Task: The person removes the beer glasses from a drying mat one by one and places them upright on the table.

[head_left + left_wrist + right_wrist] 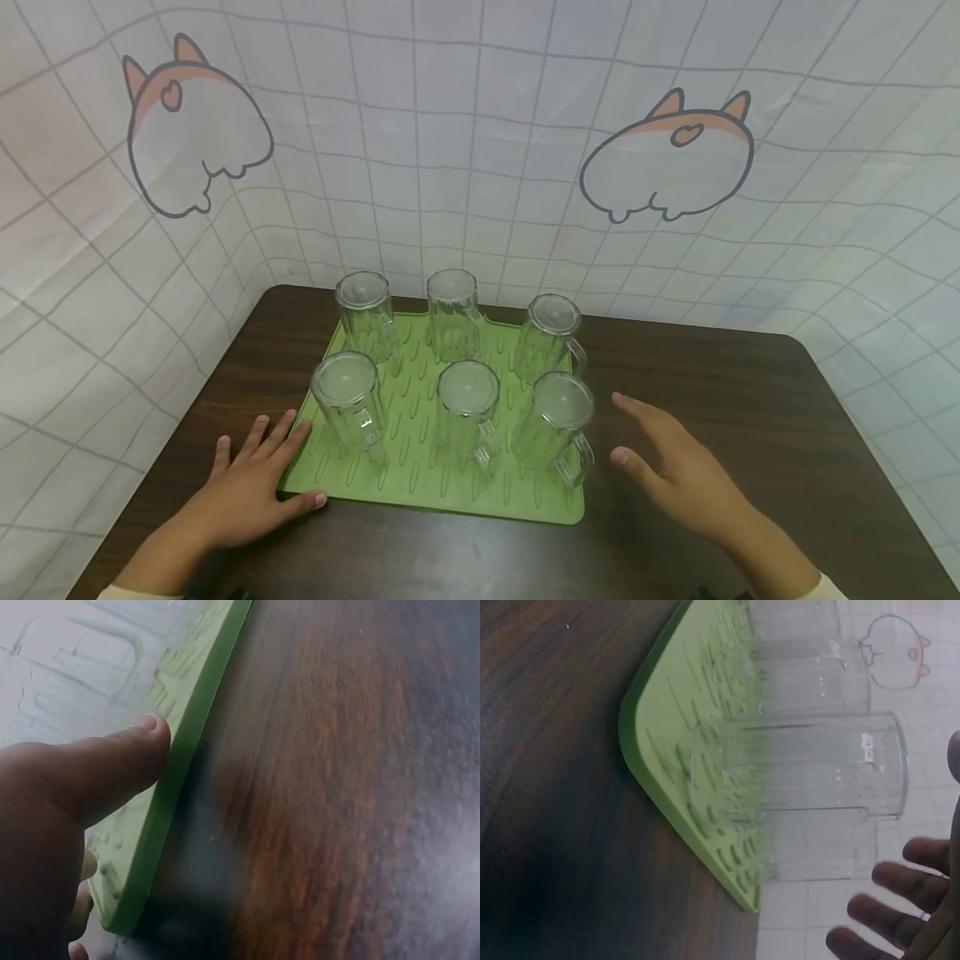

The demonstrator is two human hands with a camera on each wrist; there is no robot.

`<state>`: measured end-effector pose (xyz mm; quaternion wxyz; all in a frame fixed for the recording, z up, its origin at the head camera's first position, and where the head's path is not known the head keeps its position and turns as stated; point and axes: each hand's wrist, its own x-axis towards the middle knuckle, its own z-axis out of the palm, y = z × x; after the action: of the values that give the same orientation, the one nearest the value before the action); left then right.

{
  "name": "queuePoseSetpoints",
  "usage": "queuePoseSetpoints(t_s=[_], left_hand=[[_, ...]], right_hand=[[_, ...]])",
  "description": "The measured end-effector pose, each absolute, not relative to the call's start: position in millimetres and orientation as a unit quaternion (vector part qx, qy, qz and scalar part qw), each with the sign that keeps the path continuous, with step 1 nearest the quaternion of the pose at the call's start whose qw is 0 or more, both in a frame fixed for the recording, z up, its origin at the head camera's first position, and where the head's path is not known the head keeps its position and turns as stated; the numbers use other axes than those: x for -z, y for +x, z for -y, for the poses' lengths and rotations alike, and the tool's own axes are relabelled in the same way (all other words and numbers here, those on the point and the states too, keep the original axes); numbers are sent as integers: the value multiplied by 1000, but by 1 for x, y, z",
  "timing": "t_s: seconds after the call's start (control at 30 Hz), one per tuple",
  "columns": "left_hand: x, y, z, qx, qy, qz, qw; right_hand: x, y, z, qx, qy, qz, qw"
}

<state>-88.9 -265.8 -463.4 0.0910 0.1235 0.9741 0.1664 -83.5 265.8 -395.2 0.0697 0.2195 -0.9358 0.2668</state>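
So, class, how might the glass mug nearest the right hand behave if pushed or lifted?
The clear mug looks like glass, so probably rigid and apt to chip. Its shiny sides may feel slippery. The ridged green mat might catch it, perhaps tipping it if pushed.

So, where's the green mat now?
In the head view, the green mat lies left of centre on the table, under six glass mugs, left hand at its near-left corner.

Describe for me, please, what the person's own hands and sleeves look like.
The left hand and right hand are both ungloved, with short fingernails. Pale cream sleeves reach the picture's lower edge: the left sleeve and the right sleeve show only their ends, leaving the lower forearms uncovered.
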Motion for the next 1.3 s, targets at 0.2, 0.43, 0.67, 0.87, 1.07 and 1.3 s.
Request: queuePoseSetpoints(t_s=[0.2, 0.43, 0.67, 0.87, 1.07, 1.3], left_hand=[[470, -89, 270, -158, 118, -975, 98], [472, -89, 272, -170, 115, -973, 102], [474, -89, 272, -168, 113, -974, 102], [474, -88, 272, -173, 109, -973, 105], [474, -86, 272, -175, 110, -973, 98], [474, -87, 271, -175, 111, -973, 98]], right_hand=[[407, -81, -263, -296, 253, 917, 87], [420, -79, -260, -342, 272, 896, 76], [429, -77, -255, -383, 261, 885, 47], [436, -76, -250, -425, 238, 873, 16], [442, -76, -245, -462, 211, 861, -23], [452, -76, -241, -479, 225, 848, -3]])
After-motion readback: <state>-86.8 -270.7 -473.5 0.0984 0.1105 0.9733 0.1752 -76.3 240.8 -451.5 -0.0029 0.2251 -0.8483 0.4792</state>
